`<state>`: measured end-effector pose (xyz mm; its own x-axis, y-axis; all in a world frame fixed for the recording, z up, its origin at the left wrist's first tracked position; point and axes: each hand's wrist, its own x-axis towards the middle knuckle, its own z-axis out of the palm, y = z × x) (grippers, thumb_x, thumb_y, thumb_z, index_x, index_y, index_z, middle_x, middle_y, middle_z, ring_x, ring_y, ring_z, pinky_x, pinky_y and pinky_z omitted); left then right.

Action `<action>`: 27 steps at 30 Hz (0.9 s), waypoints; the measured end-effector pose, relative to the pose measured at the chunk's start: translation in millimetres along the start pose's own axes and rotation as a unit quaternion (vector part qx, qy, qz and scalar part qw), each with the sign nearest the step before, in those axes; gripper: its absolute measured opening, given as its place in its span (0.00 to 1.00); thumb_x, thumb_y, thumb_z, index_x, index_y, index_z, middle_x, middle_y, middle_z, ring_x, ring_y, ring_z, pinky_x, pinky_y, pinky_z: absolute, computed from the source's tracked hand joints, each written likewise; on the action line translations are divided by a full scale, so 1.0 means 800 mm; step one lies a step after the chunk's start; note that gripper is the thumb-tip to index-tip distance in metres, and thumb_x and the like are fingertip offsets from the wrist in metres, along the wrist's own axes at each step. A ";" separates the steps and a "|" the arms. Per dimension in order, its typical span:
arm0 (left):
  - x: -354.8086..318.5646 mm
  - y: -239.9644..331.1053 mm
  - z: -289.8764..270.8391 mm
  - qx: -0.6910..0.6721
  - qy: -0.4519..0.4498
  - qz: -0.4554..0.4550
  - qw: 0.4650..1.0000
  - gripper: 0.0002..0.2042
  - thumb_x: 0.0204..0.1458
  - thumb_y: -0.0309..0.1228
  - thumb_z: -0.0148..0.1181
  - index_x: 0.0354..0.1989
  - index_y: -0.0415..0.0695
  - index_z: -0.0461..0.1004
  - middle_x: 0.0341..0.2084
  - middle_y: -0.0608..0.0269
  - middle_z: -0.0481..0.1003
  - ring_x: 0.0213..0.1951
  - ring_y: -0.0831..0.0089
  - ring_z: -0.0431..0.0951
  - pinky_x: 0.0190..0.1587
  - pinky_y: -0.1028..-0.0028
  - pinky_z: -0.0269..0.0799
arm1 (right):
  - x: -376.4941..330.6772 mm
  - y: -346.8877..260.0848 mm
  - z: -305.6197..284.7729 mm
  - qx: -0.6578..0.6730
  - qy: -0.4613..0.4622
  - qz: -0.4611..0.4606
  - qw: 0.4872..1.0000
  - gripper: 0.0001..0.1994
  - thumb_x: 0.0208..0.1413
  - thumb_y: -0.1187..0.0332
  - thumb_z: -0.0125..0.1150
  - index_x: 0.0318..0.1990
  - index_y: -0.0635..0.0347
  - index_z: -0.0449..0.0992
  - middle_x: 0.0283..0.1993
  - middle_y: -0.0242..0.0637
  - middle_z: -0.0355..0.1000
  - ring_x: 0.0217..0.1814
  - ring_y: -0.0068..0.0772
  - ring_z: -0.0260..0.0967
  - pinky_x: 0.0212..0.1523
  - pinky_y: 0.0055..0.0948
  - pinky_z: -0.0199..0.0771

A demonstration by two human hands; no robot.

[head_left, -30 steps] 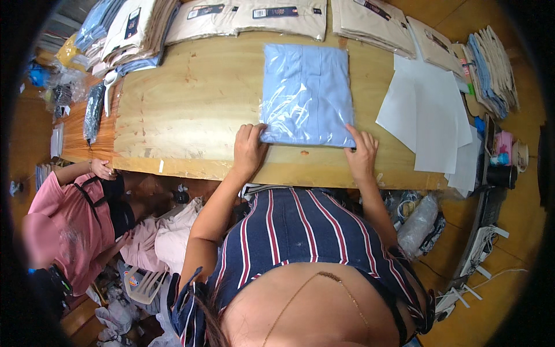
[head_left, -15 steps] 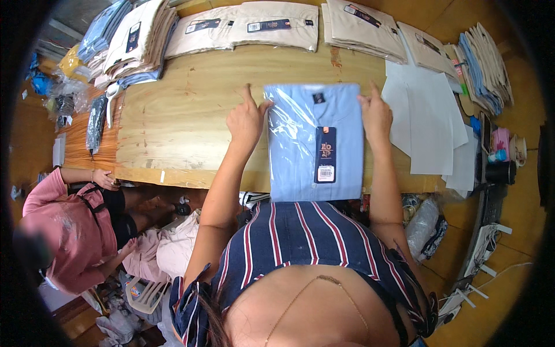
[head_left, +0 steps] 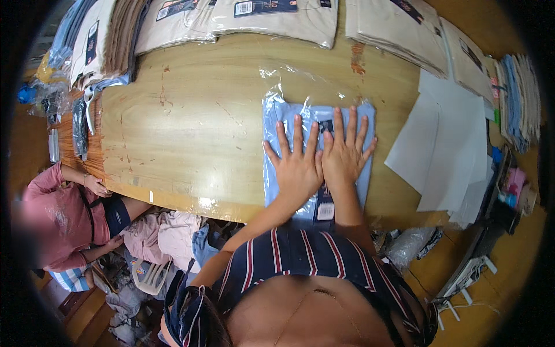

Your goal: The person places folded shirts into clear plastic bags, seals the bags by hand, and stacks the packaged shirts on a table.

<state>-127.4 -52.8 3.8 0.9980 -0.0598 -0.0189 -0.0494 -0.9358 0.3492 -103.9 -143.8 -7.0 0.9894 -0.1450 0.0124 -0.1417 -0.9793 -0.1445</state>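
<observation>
A folded light-blue shirt (head_left: 273, 179) in a clear plastic bag lies on the wooden table in front of me. The bag's see-through end (head_left: 300, 84) stretches past the shirt's far edge. Flat on the left part of the shirt rests my left hand (head_left: 298, 168), its fingers spread. Beside it my right hand (head_left: 345, 156) presses down with fingers apart, the two thumbs close together. Between and below my hands shows a dark blue tag (head_left: 325, 211) with a white label; my hands cover part of it. Neither hand grips anything.
Folded cream shirts (head_left: 272, 26) in bags line the table's (head_left: 173, 127) far edge, with taller stacks at both ends. White paper sheets (head_left: 445, 144) lie to the right. A white-handled tool (head_left: 89, 110) lies at the left. A person in pink (head_left: 63, 214) sits at the left.
The bagged shirt was held up by its top corners; now it lies on the table. Both hands let go of the corners and moved inward, flat onto it. My view has shifted too.
</observation>
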 end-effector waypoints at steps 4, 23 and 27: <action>0.006 -0.001 -0.004 0.003 -0.002 0.002 1.000 0.23 0.48 0.38 0.41 0.55 0.54 0.56 0.59 0.56 0.46 0.60 0.48 0.37 0.52 0.41 0.28 | 0.001 -0.003 -0.006 0.005 -0.010 0.001 1.000 0.24 0.50 0.55 0.44 0.57 0.38 0.53 0.63 0.30 0.41 0.65 0.42 0.32 0.56 0.56 0.30; 0.115 -0.091 -0.116 -0.703 -0.105 -0.066 0.700 0.18 0.38 0.23 0.61 0.39 0.33 0.66 0.31 0.58 0.72 0.32 0.73 0.73 0.38 0.76 0.69 | 0.116 0.096 -0.093 0.738 -0.210 0.019 0.641 0.16 0.44 0.70 0.59 0.42 0.65 0.68 0.36 0.32 0.69 0.35 0.22 0.66 0.41 0.22 0.64; 0.078 -0.050 -0.231 -0.709 0.035 0.127 0.693 0.24 0.36 0.17 0.59 0.45 0.36 0.61 0.30 0.57 0.72 0.33 0.73 0.73 0.40 0.76 0.68 | 0.094 0.067 -0.215 0.749 -0.044 -0.177 0.637 0.12 0.43 0.77 0.57 0.38 0.64 0.68 0.36 0.34 0.69 0.37 0.24 0.67 0.42 0.23 0.65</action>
<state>-56.2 45.2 161.8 0.9661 -0.0969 0.2393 -0.1850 0.3865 0.9035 -42.5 -231.2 156.6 0.9581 0.1193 0.2604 0.2162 0.2955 -0.9306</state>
